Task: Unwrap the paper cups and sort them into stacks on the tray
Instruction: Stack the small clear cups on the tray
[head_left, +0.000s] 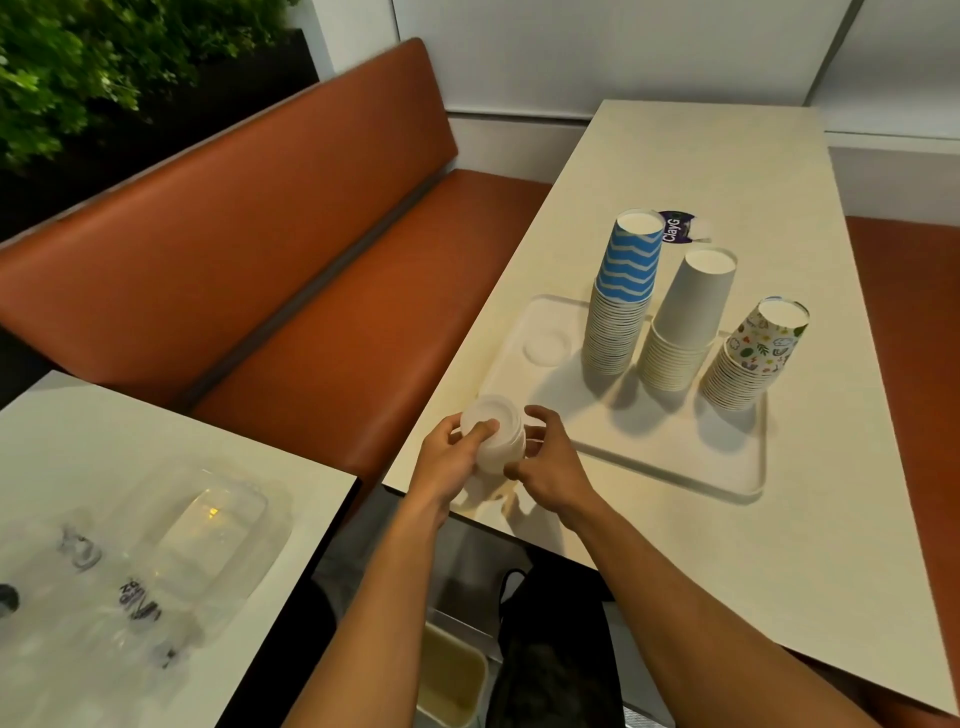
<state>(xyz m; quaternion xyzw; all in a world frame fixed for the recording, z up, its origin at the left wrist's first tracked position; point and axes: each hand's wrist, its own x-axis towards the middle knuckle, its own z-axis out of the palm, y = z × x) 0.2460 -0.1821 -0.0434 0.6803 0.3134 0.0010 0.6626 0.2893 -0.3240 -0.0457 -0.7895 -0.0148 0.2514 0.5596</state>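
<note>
Both hands meet over the near left corner of the tray (675, 452); the left hand (452, 460) and the right hand (553, 465) grasp a short stack of whitish cups (493, 436) between them, tilted with its round end up and to the left; the left fingers (485, 428) curl over its near side and the right fingers (537, 415) wrap its far side. The stack looks blurred, so whether any wrap still covers it is hard to tell. On the tray stand three upturned stacks in a row: blue zigzag cups (623, 291) at the left, plain white cups (685, 317) in the middle, patterned cups (758, 353) at the right; a round white piece (546, 345) lies alone near the tray's left end. A dark printed wrapper (678, 228) lies on the tabletop (727, 545) behind the blue stack; clear plastic wrappers (156, 561) lie on a second tabletop (104, 431) at the left.
</note>
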